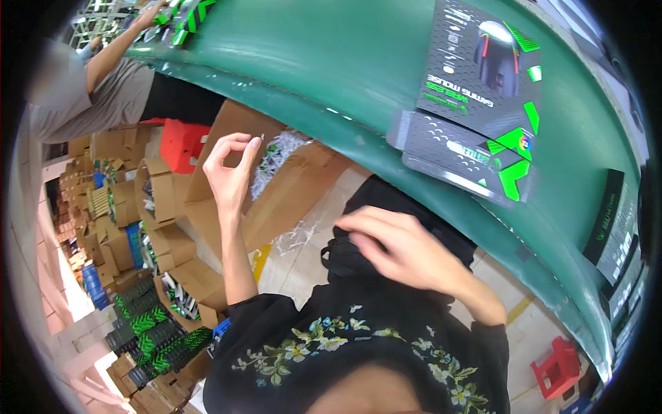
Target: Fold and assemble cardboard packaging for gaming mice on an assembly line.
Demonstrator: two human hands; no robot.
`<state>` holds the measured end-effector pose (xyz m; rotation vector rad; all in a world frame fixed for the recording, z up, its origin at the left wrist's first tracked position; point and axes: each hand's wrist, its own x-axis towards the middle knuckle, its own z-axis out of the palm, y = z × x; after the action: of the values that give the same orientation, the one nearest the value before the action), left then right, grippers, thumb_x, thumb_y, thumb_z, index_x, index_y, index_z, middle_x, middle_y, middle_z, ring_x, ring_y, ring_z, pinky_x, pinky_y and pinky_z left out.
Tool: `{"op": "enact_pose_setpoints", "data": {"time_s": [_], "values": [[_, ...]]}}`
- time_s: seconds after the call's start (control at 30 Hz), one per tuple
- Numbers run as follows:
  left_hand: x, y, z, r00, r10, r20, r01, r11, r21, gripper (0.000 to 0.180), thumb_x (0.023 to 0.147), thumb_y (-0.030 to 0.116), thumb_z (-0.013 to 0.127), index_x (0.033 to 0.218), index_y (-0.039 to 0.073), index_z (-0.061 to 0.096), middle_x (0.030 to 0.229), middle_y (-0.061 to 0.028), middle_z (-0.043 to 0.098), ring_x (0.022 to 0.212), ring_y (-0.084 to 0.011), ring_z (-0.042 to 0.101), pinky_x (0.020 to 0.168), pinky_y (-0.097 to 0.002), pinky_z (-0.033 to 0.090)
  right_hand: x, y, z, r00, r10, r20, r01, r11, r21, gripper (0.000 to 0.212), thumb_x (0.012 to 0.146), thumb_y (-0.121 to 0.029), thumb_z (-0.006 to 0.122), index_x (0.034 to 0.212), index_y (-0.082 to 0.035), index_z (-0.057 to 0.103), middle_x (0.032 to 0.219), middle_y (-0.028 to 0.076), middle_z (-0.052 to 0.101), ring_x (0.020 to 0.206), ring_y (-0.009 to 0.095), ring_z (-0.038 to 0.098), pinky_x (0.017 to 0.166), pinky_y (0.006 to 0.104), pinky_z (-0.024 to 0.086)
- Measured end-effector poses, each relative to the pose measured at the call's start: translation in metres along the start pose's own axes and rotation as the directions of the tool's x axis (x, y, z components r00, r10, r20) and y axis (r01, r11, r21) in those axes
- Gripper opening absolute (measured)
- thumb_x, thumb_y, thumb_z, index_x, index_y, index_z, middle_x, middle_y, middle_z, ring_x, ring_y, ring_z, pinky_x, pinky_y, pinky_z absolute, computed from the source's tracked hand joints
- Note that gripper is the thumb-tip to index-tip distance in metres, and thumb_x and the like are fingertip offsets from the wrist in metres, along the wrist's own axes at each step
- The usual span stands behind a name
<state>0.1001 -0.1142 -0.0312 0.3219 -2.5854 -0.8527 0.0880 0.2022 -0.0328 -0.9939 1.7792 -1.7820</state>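
My left hand (231, 172) is raised over an open cardboard box, thumb and forefinger pinched together. Whatever may be between those fingertips is too small to make out. Held in front of my body, my right hand (403, 248) has its fingers stretched out and the thumb apart, with nothing seen in it; it is slightly blurred. Beyond it, on the green table (310, 55), lies a black and green computer mouse box (476, 76), printed side up and upside down to me, its end flap part (469, 155) toward the table's near edge.
The cardboard box (296, 172) below my left hand holds white scraps. More black boxes (607, 221) lie at the table's right end. A co-worker (103, 90) sits at the upper left by a red stool (183, 145). Another red stool (557, 367) stands lower right. Cartons and stacked packages (155, 328) fill the left floor.
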Motion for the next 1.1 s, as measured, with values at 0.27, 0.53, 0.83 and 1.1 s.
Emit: {"op": "enact_pose_setpoints", "data": {"time_s": [0.27, 0.53, 0.83, 1.1], "values": [[0.038, 0.131, 0.063, 0.646, 0.69, 0.326, -0.74, 0.671, 0.044, 0.051, 0.071, -0.006, 0.069, 0.117, 0.017, 0.068, 0.131, -0.011, 0.055, 0.109, -0.0249, 0.06, 0.088, -0.0348, 0.05, -0.057, -0.076, -0.133, 0.828, 0.039, -0.56, -0.532, 0.374, -0.76, 0.056, 0.079, 0.012, 0.049, 0.132, -0.005, 0.051, 0.1, 0.02, 0.063, 0.09, 0.038, 0.062, 0.078, 0.0439, 0.049], [0.061, 0.153, 0.098, 0.355, 0.793, 0.495, -0.916, 0.401, 0.014, 0.058, 0.072, -0.003, 0.062, 0.124, 0.024, 0.064, 0.137, -0.0033, 0.054, 0.125, -0.0215, 0.053, 0.102, -0.0403, 0.041, -0.056, -0.047, -0.147, 0.901, 0.25, -0.354, -0.423, 0.686, -0.592, 0.063, 0.079, 0.011, 0.051, 0.139, -0.006, 0.042, 0.085, 0.019, 0.062, 0.081, 0.034, 0.064, 0.077, 0.0393, 0.05], [0.092, 0.146, 0.1, 0.535, 0.816, 0.221, -0.464, 0.502, -0.73, 0.043, 0.058, 0.01, 0.086, 0.099, 0.004, 0.072, 0.102, -0.0043, 0.072, 0.105, -0.0248, 0.065, 0.095, -0.0385, 0.044, -0.043, -0.081, -0.203, 0.938, 0.291, -0.188, -0.322, 0.931, -0.17, 0.034, 0.084, 0.003, 0.061, 0.118, 0.004, 0.061, 0.091, 0.008, 0.067, 0.076, 0.016, 0.065, 0.075, 0.0298, 0.053], [0.088, 0.178, 0.092, 0.924, 0.33, 0.195, 0.189, 0.049, -0.981, 0.046, 0.101, 0.031, 0.05, 0.137, 0.002, 0.045, 0.128, -0.008, 0.056, 0.114, -0.0158, 0.056, 0.096, -0.0309, 0.048, 0.008, -0.048, -0.198, 0.912, -0.018, -0.411, 0.107, 0.975, 0.195, 0.054, 0.089, -0.029, 0.07, 0.133, 0.0, 0.054, 0.126, 0.006, 0.061, 0.116, 0.015, 0.052, 0.103, 0.0309, 0.036]]}}
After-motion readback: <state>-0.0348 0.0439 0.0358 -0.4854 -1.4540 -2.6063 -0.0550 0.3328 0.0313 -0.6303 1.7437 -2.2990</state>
